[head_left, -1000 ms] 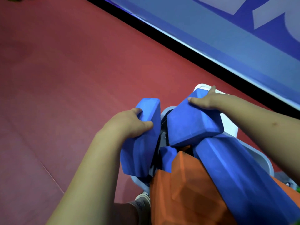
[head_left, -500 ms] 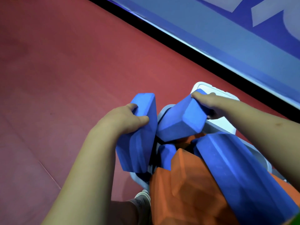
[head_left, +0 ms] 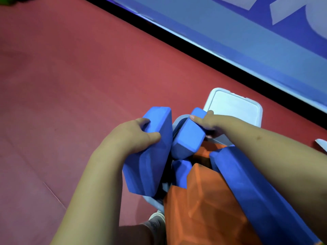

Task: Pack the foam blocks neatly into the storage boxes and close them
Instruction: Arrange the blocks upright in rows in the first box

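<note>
A pale storage box (head_left: 152, 200) stands on the floor, overfilled with foam blocks. My left hand (head_left: 132, 135) grips a flat blue block (head_left: 152, 160) held upright at the box's left edge. My right hand (head_left: 207, 122) grips a smaller blue block (head_left: 187, 140) tilted down into the box's far end. A long blue block (head_left: 251, 191) lies slanted under my right forearm. An orange block (head_left: 203, 200) fills the near part, and a small blue piece (head_left: 180, 172) shows between them. The box's walls are mostly hidden.
A white lid (head_left: 233, 106) lies flat on the red floor just beyond the box. A blue wall panel (head_left: 247, 41) with a black base strip runs diagonally behind. My shoe (head_left: 155, 221) is beside the box's near corner. Open red floor (head_left: 70, 85) spreads left.
My right hand has turned its blue block downward and pushed it lower into the box's far end, uncovering the white lid. My left hand's block has stayed upright, shifting slightly.
</note>
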`<state>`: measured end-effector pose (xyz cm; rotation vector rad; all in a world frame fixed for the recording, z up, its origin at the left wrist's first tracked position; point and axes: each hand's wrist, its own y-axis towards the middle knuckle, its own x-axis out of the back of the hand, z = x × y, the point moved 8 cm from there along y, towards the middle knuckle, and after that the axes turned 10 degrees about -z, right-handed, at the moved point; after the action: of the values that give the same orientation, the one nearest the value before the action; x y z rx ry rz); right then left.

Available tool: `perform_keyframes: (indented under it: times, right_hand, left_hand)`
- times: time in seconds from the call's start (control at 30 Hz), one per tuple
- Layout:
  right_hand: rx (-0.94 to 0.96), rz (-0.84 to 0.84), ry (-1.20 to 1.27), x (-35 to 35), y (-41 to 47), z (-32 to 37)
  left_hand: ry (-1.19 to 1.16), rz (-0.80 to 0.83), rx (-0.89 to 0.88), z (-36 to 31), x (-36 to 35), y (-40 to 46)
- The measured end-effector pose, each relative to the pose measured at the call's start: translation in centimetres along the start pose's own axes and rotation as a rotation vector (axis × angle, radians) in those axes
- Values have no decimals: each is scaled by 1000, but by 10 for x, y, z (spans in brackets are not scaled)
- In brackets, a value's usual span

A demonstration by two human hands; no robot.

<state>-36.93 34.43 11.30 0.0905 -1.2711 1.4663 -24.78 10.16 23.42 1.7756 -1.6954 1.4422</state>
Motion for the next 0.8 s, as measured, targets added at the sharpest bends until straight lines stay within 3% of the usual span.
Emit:
perform_keyframes:
  times: [0.13,0.23,0.4,0.63,0.8]
  right_hand:
    - [82,103,-65,-18,6,2]
    - [132,83,-204,-49,19,-7]
    - [60,54,-194,-117,61,-31]
    - [44,90,-220,-127,77,-40]
    - [174,207,-561,-115,84,-35]
  left_hand:
    - [-61,-99,-6,0,10,7]
    - [-89,-101,-7,-2,7,10]
    - [-58,74,-1,-1,-13,9]
    - [55,245,46,11,-31,13]
    - [50,317,73,18,-26,17]
